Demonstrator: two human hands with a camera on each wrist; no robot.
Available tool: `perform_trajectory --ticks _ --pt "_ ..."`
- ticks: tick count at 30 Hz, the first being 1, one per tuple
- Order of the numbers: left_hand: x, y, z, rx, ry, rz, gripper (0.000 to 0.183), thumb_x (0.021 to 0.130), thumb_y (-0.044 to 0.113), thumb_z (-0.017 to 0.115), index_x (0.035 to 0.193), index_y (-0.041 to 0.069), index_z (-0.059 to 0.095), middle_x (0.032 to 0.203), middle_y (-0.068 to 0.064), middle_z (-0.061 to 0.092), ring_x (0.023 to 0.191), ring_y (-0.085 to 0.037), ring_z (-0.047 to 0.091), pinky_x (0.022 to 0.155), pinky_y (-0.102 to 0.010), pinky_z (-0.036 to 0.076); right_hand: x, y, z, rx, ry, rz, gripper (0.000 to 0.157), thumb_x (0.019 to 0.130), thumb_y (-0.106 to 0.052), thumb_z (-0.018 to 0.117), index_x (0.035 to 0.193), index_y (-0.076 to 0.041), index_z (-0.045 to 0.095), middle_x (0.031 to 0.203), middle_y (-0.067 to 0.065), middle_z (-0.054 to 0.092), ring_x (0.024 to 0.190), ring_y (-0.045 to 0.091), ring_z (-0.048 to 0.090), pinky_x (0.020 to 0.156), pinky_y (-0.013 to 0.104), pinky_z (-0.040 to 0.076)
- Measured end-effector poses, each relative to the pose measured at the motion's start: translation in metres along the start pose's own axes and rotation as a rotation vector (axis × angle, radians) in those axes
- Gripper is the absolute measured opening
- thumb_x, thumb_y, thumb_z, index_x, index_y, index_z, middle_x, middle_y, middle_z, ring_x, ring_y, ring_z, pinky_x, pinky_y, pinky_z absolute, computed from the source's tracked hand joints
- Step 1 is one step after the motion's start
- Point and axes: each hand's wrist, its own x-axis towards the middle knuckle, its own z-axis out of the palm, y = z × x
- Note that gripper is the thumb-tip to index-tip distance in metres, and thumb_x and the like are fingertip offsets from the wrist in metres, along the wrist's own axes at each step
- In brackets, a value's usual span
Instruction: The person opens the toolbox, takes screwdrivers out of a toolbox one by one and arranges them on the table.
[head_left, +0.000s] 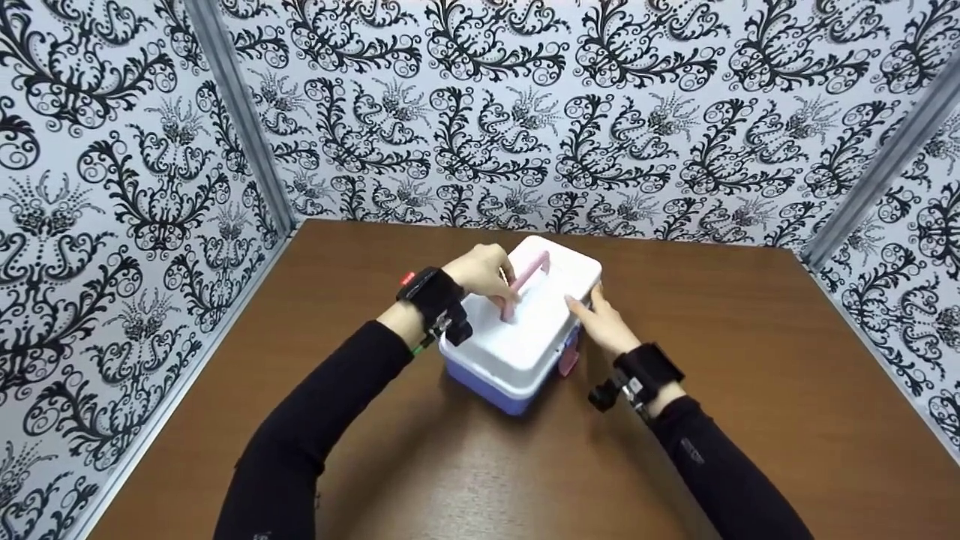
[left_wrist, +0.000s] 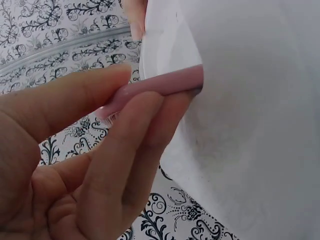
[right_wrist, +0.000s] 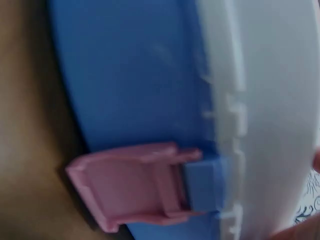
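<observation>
A storage box with a white lid and a blue base stands on the table at the centre of the head view. My left hand pinches the pink handle on top of the lid between thumb and fingers. On the box's right side, my right hand touches the lid's edge with fairly straight fingers, thumb near the top. Below it a pink latch hangs swung out from the blue wall, undone from the lid. Only bits of the right fingers show in the right wrist view.
The brown wooden table runs around the box on all sides. Patterned white panels stand at the back, left and right, joined by grey corner posts. Both wrists wear black camera straps.
</observation>
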Motion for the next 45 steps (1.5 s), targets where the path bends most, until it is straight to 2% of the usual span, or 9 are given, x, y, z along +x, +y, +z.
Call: perform_trajectory --ticks 9,14,18,23,29,35,40,42,45 --pt "-0.007 -0.001 0.012 -0.190 0.039 -0.074 0.033 0.079 0.015 0.083 0.105 -0.001 0.071 0.084 -0.016 0.076 0.052 -0.002 0.064 0.058 -0.014 0.052 0.019 -0.007 -0.017 -0.034 -0.140 -0.125 0.076 0.104 -0.030 0.039 0.152 0.009 -0.004 0.160 0.032 -0.001 0.150 0.045 0.008 0.126 0.052 0.007" --pt "-0.012 -0.006 0.016 -0.210 0.023 -0.073 0.053 0.081 0.019 0.081 0.126 -0.003 0.061 0.090 -0.015 0.076 0.058 -0.003 0.064 0.066 -0.018 0.057 0.031 0.001 -0.009 0.010 -0.162 -0.173 0.073 0.104 -0.028 0.037 0.155 0.002 -0.007 0.162 0.027 -0.001 0.150 0.044 0.010 0.125 0.053 0.010" --pt "-0.018 -0.010 0.019 -0.256 0.014 -0.082 0.055 0.081 0.020 0.081 0.126 -0.003 0.059 0.089 -0.012 0.075 0.062 -0.005 0.064 0.067 -0.019 0.056 0.040 0.002 0.000 0.065 -0.201 -0.228 0.071 0.104 -0.020 0.034 0.155 0.001 -0.010 0.163 0.025 -0.005 0.151 0.042 0.007 0.126 0.052 0.009" --pt "-0.026 -0.014 0.023 -0.452 0.012 -0.110 0.051 0.082 0.010 0.079 0.124 -0.005 0.055 0.081 -0.008 0.069 0.063 -0.008 0.066 0.064 -0.020 0.058 0.047 0.000 0.003 0.107 -0.236 -0.282 0.071 0.101 -0.014 0.033 0.153 0.006 -0.010 0.163 0.026 -0.009 0.152 0.039 -0.002 0.127 0.050 0.000" --pt "-0.030 -0.017 0.029 -0.542 0.024 -0.093 0.052 0.083 0.006 0.078 0.126 -0.006 0.052 0.075 -0.004 0.065 0.063 -0.009 0.067 0.064 -0.020 0.059 0.043 0.003 0.003 0.094 -0.186 -0.253 0.062 0.106 -0.020 0.032 0.156 0.003 0.002 0.163 0.025 0.006 0.152 0.039 0.007 0.126 0.050 0.007" --pt "-0.029 -0.021 0.034 -0.600 0.023 -0.071 0.051 0.083 0.004 0.077 0.126 -0.007 0.052 0.077 -0.006 0.067 0.065 -0.010 0.069 0.069 -0.023 0.061 0.025 0.014 0.011 0.109 -0.116 -0.208 0.053 0.110 -0.017 0.021 0.151 0.013 0.011 0.160 0.031 0.010 0.151 0.044 0.008 0.126 0.051 0.008" --pt "-0.029 -0.022 0.035 -0.655 0.014 -0.079 0.053 0.084 0.002 0.075 0.128 -0.008 0.048 0.080 -0.008 0.066 0.067 -0.012 0.070 0.075 -0.026 0.062 0.009 0.022 0.028 0.337 -0.129 -0.072 0.053 0.108 -0.014 0.021 0.151 0.014 0.008 0.161 0.031 0.007 0.151 0.043 0.007 0.126 0.051 0.011" --pt "-0.029 -0.023 0.035 -0.648 0.015 -0.072 0.053 0.085 0.002 0.075 0.129 -0.008 0.048 0.079 -0.007 0.066 0.067 -0.012 0.070 0.075 -0.026 0.062 0.006 0.026 0.035 0.395 -0.127 -0.071 0.051 0.109 -0.014 0.022 0.151 0.013 0.016 0.160 0.030 0.016 0.151 0.042 0.013 0.126 0.050 0.013" --pt "-0.029 -0.024 0.034 -0.638 0.019 -0.054 0.054 0.085 0.003 0.075 0.130 -0.009 0.048 0.077 -0.006 0.066 0.067 -0.010 0.069 0.075 -0.025 0.062 0.004 0.030 0.042 0.348 -0.093 -0.125 0.048 0.109 -0.017 0.025 0.146 0.012 0.036 0.151 0.029 0.039 0.145 0.041 0.032 0.124 0.051 0.022"
